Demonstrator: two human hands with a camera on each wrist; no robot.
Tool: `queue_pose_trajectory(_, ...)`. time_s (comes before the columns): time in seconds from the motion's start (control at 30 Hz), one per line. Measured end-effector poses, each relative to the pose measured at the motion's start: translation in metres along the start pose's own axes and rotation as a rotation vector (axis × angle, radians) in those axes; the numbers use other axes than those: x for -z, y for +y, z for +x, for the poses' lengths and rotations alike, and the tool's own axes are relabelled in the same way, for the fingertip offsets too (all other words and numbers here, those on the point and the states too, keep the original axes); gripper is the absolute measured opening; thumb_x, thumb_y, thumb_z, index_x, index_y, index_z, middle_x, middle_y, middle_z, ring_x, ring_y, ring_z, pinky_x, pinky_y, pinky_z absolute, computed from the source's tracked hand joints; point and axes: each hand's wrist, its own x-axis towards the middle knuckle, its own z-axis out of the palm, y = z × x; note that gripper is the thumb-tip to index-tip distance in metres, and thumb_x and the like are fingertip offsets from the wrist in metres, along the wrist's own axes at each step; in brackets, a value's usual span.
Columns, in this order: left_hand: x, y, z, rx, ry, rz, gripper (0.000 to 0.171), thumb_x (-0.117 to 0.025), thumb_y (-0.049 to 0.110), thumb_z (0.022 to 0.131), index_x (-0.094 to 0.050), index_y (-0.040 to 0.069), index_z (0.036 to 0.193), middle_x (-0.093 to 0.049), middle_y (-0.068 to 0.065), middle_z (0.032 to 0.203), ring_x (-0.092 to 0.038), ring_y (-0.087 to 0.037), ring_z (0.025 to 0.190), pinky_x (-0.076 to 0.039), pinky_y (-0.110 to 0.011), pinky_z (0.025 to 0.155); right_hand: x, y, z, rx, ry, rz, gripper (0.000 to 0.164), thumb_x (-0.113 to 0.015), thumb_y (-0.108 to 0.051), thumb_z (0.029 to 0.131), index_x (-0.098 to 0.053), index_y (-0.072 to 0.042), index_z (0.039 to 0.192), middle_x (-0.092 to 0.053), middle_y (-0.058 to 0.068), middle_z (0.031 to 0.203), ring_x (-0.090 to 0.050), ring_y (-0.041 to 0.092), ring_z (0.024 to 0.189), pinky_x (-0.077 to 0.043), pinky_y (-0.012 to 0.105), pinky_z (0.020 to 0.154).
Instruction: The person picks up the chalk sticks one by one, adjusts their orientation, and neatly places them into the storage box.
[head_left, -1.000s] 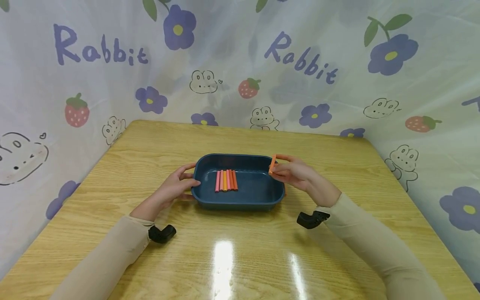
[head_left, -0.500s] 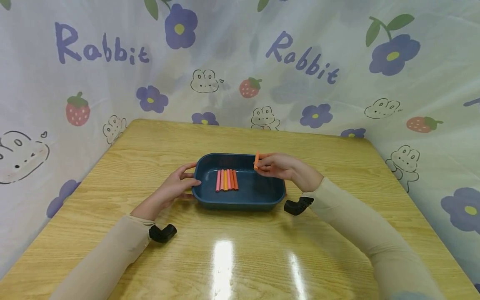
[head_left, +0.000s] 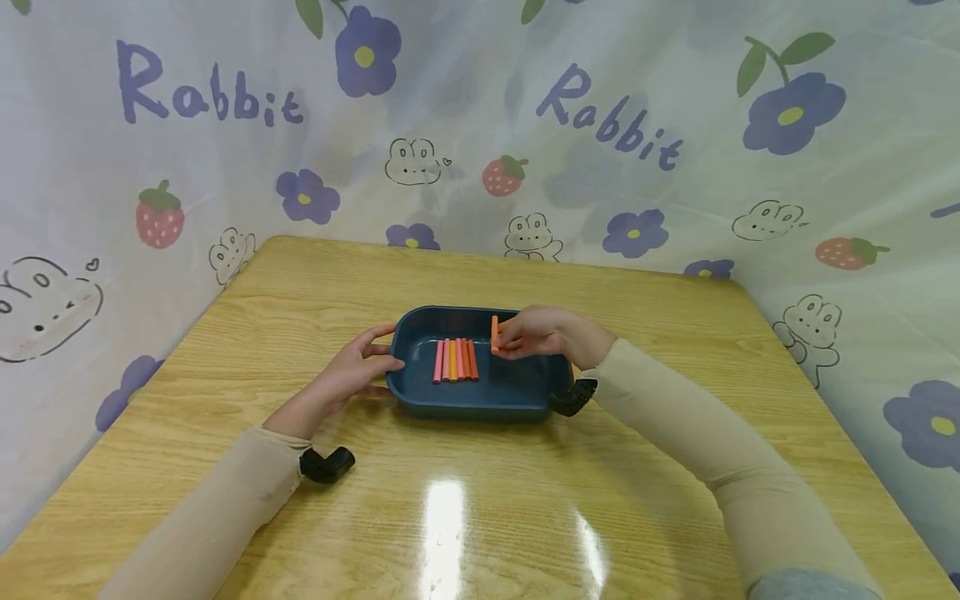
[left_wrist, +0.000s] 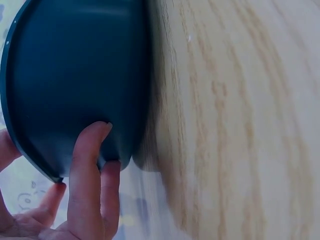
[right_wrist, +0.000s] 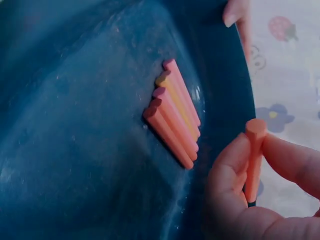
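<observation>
A dark blue rectangular tub (head_left: 480, 412) with rounded corners stands on the wooden table. My left hand (head_left: 348, 371) grips its left end, thumb over the rim and fingers (left_wrist: 85, 170) against the outer wall. Inside, toward the left, several chalk sticks (head_left: 454, 361) in pink, yellow and orange-red lie side by side in a row. Above the tub floor, to the right of that row, my right hand (head_left: 551, 332) pinches an orange chalk stick (right_wrist: 254, 160) between thumb and fingers. The held stick is apart from the row.
The wooden table (head_left: 337, 283) reaches back to a white curtain (head_left: 450, 75) printed with flowers, rabbits and strawberries. Black wrist mounts (head_left: 326, 465) stick out below both wrists, and the right one overlaps the tub's right front corner.
My right hand has carried the orange chalk stick leftward from the tub's right end toward the row, last dipping lower into the tub. My left hand stays on the rim.
</observation>
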Motion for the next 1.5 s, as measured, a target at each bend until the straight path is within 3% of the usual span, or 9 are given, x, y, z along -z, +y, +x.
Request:
queue_pose_trajectory(0.2, -0.001, 0.001, 0.0, 0.002, 0.002, -0.005, 0.071, -0.058, 0.008, 0.09, -0.018, 0.011, 0.149, -0.032, -0.03, 0.134, -0.061, -0.032, 0.091, -0.053, -0.048, 0.074, -0.005, -0.005, 0.011, -0.012, 0.004, -0.088, 0.039, -0.043, 0.012, 0.091, -0.035, 0.013, 0.129, -0.04, 0.018, 0.116, -0.05, 0.024, 0.093, -0.036, 0.039, 0.102)
queue_pose_trajectory(0.4, -0.001, 0.001, 0.0, 0.004, -0.001, 0.004, 0.071, -0.058, 0.008, 0.09, -0.019, 0.011, 0.149, -0.032, -0.03, 0.134, -0.061, -0.032, 0.091, -0.053, -0.048, 0.074, -0.008, -0.006, 0.021, -0.074, 0.027, -0.198, 0.035, -0.049, 0.012, 0.089, -0.043, 0.013, 0.124, -0.04, 0.02, 0.128, -0.054, 0.025, 0.098, -0.045, 0.034, 0.093)
queue_pose_trajectory(0.6, -0.001, 0.001, 0.0, 0.01, 0.002, 0.015, 0.069, -0.057, 0.007, 0.09, -0.02, 0.011, 0.149, -0.033, -0.03, 0.134, -0.062, -0.03, 0.089, -0.054, -0.048, 0.073, -0.012, -0.004, 0.032, -0.141, 0.042, -0.382, 0.043, -0.054, 0.01, 0.087, -0.042, 0.011, 0.129, -0.05, 0.019, 0.118, -0.057, 0.022, 0.093, -0.05, 0.032, 0.086)
queue_pose_trajectory(0.83, -0.002, 0.001, 0.0, 0.008, -0.003, 0.012, 0.07, -0.058, 0.009, 0.09, -0.02, 0.011, 0.149, -0.033, -0.03, 0.134, -0.062, -0.029, 0.09, -0.054, -0.046, 0.074, -0.019, -0.004, 0.039, -0.204, 0.064, -0.401, 0.055, -0.055, 0.012, 0.086, -0.033, 0.008, 0.137, -0.045, 0.019, 0.127, -0.055, 0.023, 0.092, -0.05, 0.032, 0.086)
queue_pose_trajectory(1.1, 0.0, 0.001, -0.002, 0.004, -0.007, 0.005, 0.071, -0.058, 0.01, 0.09, -0.02, 0.012, 0.149, -0.033, -0.029, 0.134, -0.062, -0.027, 0.088, -0.054, -0.045, 0.074, -0.019, -0.006, 0.038, -0.212, 0.047, -0.427, 0.038, -0.056, 0.008, 0.088, -0.047, 0.012, 0.125, -0.054, 0.02, 0.114, -0.058, 0.021, 0.085, -0.052, 0.031, 0.083)
queue_pose_trajectory(1.2, 0.0, 0.001, -0.002, 0.004, -0.006, 0.002, 0.071, -0.058, 0.01, 0.09, -0.02, 0.012, 0.149, -0.033, -0.029, 0.134, -0.063, -0.025, 0.086, -0.054, -0.045, 0.073, -0.016, -0.006, 0.036, -0.202, 0.028, -0.447, 0.043, -0.055, 0.007, 0.089, -0.044, 0.011, 0.131, -0.051, 0.021, 0.125, -0.058, 0.022, 0.092, -0.05, 0.031, 0.085)
queue_pose_trajectory(1.3, 0.001, 0.001, -0.002, 0.007, -0.004, 0.003, 0.07, -0.058, 0.009, 0.09, -0.02, 0.012, 0.149, -0.033, -0.029, 0.134, -0.063, -0.025, 0.085, -0.054, -0.044, 0.073, -0.013, -0.007, 0.033, -0.177, -0.004, -0.445, 0.052, -0.053, 0.007, 0.09, -0.033, 0.01, 0.138, -0.038, 0.021, 0.14, -0.055, 0.025, 0.105, -0.048, 0.032, 0.089)
queue_pose_trajectory(1.5, 0.001, 0.0, -0.002, 0.013, 0.002, 0.0, 0.07, -0.057, 0.008, 0.09, -0.02, 0.012, 0.149, -0.033, -0.029, 0.134, -0.062, -0.028, 0.088, -0.054, -0.045, 0.073, -0.008, -0.008, 0.018, -0.068, -0.048, -0.386, 0.056, -0.051, 0.008, 0.091, -0.027, 0.008, 0.142, -0.027, 0.022, 0.146, -0.043, 0.033, 0.123, -0.044, 0.037, 0.095)
